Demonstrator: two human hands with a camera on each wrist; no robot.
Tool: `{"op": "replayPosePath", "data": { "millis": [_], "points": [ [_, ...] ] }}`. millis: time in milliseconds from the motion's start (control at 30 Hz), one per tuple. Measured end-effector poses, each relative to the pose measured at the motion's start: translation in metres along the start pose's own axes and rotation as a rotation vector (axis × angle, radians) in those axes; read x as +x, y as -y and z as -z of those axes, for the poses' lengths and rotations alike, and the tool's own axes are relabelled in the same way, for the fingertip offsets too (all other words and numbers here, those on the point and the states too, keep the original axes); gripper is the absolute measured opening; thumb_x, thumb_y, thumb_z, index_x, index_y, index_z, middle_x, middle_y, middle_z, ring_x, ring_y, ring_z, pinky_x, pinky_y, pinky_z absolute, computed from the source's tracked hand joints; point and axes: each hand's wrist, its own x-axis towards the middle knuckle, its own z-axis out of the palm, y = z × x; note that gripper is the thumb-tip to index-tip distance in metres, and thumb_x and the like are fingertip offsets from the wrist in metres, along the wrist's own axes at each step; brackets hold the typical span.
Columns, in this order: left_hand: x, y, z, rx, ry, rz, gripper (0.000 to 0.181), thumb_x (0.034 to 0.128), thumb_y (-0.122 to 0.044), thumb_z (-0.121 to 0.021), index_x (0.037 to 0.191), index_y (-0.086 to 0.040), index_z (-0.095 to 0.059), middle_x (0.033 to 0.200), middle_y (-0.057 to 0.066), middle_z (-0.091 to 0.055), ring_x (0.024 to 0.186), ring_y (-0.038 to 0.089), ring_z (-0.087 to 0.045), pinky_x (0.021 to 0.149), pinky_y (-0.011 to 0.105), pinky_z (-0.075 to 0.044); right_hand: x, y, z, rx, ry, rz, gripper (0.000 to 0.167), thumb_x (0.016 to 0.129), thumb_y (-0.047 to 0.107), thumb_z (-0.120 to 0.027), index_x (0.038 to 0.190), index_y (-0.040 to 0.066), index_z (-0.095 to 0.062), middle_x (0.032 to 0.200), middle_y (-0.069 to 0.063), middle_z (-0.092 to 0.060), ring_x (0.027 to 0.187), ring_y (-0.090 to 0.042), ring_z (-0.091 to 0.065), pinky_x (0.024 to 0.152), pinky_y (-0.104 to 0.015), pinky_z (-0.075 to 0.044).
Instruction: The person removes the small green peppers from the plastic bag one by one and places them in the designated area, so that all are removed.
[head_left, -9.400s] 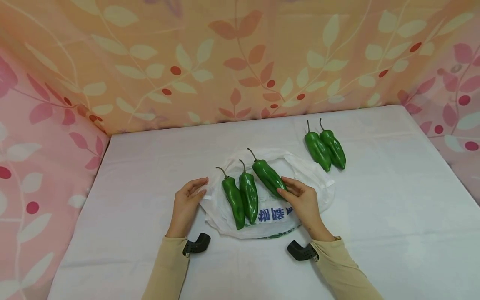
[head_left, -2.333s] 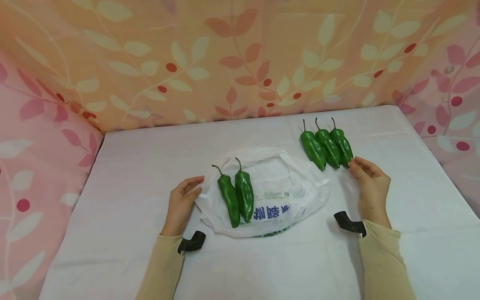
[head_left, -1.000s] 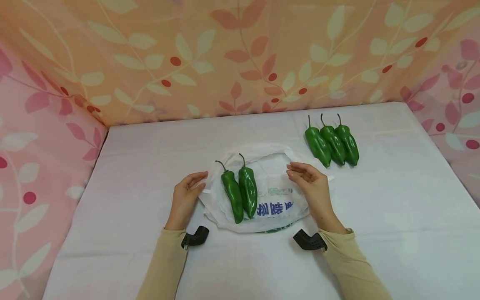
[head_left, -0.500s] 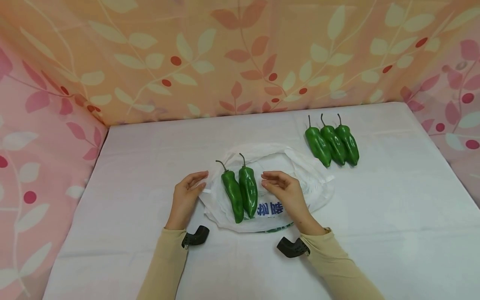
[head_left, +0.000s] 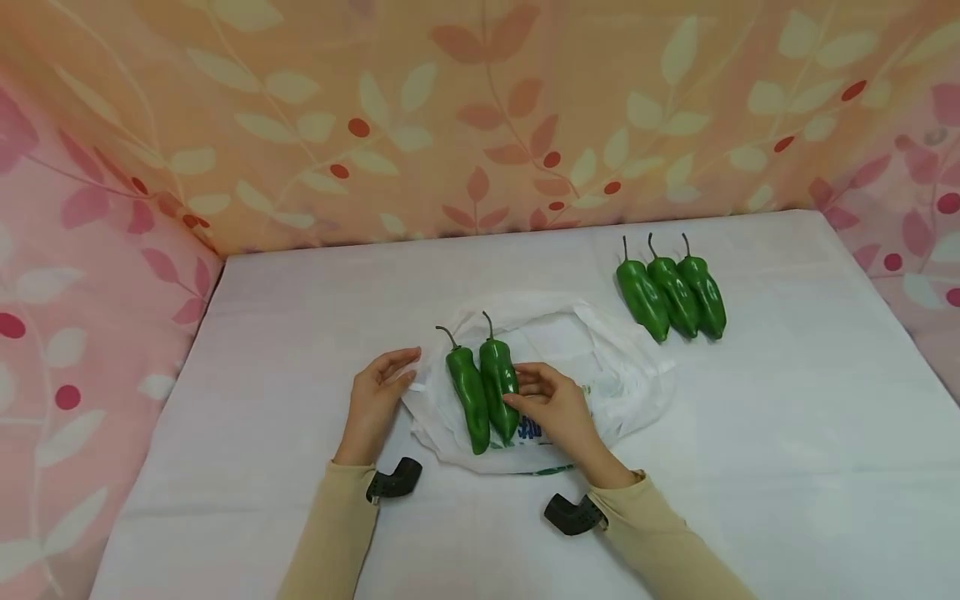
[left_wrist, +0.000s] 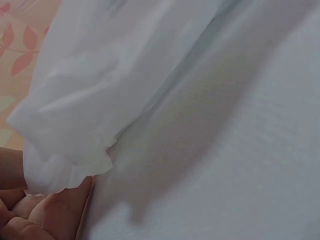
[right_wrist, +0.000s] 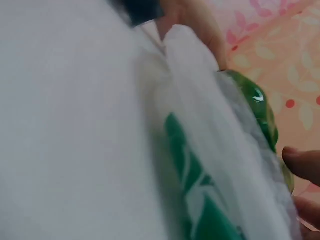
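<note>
Two long green peppers lie on a white plastic bag (head_left: 637, 387) with blue print: a left pepper (head_left: 468, 400) and a right pepper (head_left: 495, 375). My left hand (head_left: 372, 408) holds the bag's left edge; in the left wrist view, white plastic (left_wrist: 70, 165) covers part of the fingers. My right hand (head_left: 558, 412) is at the right pepper, thumb over its front and fingers along its right side. The right wrist view catches a glossy pepper (right_wrist: 257, 100) behind the bag's rim, with fingertips (right_wrist: 302, 162) beside it.
Three more green peppers (head_left: 678, 296) lie side by side at the back right of the white-covered table (head_left: 810, 400). Floral cloth (head_left: 480, 125) hangs behind and at both sides. Black wrist devices (head_left: 397, 481) sit on both sleeves.
A third pepper went from the bag to the back-right group earlier. My right hand has since come back leftward over the bag to the right pepper. My left hand stays at the bag's edge.
</note>
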Motion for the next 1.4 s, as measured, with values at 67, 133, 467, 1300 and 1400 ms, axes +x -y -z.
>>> {"op": "replayPosePath", "data": {
  "millis": [67, 133, 467, 1300, 1400],
  "points": [
    [-0.001, 0.001, -0.001, 0.002, 0.002, -0.002, 0.033, 0.0907, 0.004, -0.057, 0.123, 0.001, -0.058, 0.127, 0.012, -0.058, 0.118, 0.015, -0.053, 0.093, 0.015, -0.042, -0.002, -0.001, -0.002, -0.041, 0.002, 0.02, 0.046, 0.08, 0.009, -0.076, 0.122, 0.002, -0.059, 0.106, -0.014, -0.064, 0.092, -0.022, -0.064, 0.075, -0.023, -0.053],
    [-0.001, 0.001, -0.001, 0.003, 0.0, -0.006, 0.032, 0.0906, 0.004, -0.057, 0.123, 0.001, -0.058, 0.127, 0.013, -0.059, 0.118, 0.016, -0.054, 0.093, 0.014, -0.042, -0.003, 0.002, -0.003, -0.062, 0.003, 0.037, 0.049, 0.079, 0.007, -0.076, 0.123, 0.001, -0.057, 0.106, -0.015, -0.064, 0.093, -0.024, -0.063, 0.076, -0.026, -0.053],
    [-0.001, 0.0, -0.001, 0.014, -0.008, -0.032, 0.032, 0.0906, 0.004, -0.057, 0.122, 0.001, -0.059, 0.126, 0.013, -0.059, 0.118, 0.015, -0.053, 0.092, 0.013, -0.042, -0.001, -0.006, -0.002, 0.089, -0.002, 0.112, 0.049, 0.078, -0.001, -0.074, 0.124, -0.003, -0.057, 0.107, -0.02, -0.061, 0.098, -0.028, -0.061, 0.08, -0.023, -0.052],
    [-0.002, 0.001, -0.001, 0.006, 0.002, -0.029, 0.032, 0.0913, 0.003, -0.057, 0.123, 0.0, -0.058, 0.127, 0.012, -0.058, 0.119, 0.014, -0.052, 0.093, 0.013, -0.041, -0.001, -0.009, -0.002, 0.049, 0.02, 0.12, 0.054, 0.077, 0.0, -0.075, 0.127, -0.002, -0.054, 0.12, -0.02, -0.059, 0.11, -0.03, -0.058, 0.088, -0.028, -0.05],
    [-0.002, 0.001, -0.001, 0.004, 0.003, -0.031, 0.032, 0.0913, 0.003, -0.057, 0.123, 0.0, -0.058, 0.127, 0.012, -0.058, 0.12, 0.015, -0.052, 0.093, 0.013, -0.041, 0.0, -0.009, -0.001, 0.101, 0.0, 0.085, 0.052, 0.078, -0.002, -0.074, 0.126, -0.003, -0.055, 0.123, -0.019, -0.058, 0.112, -0.029, -0.056, 0.089, -0.026, -0.05]
  ]
}}
